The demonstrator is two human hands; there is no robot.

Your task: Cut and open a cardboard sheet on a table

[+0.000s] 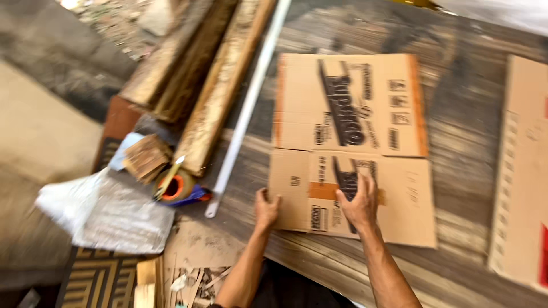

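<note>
Flattened cardboard box (349,149) lies on the wooden counter (456,114), left hand (266,209) gripping its near-left edge, right hand (358,202) spread flat on the taped lower flap; box fully collapsed, tape roll (174,187) untouched just left.

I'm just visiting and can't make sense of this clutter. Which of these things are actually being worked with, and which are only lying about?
In hand:
- flattened cardboard box, on the wooden surface
- left hand, gripping its near left edge
- right hand, pressed flat on its near flap

Lying about:
- roll of tape
- white pipe
- wooden beams
- plastic sheet
- second cardboard piece, at right
</note>
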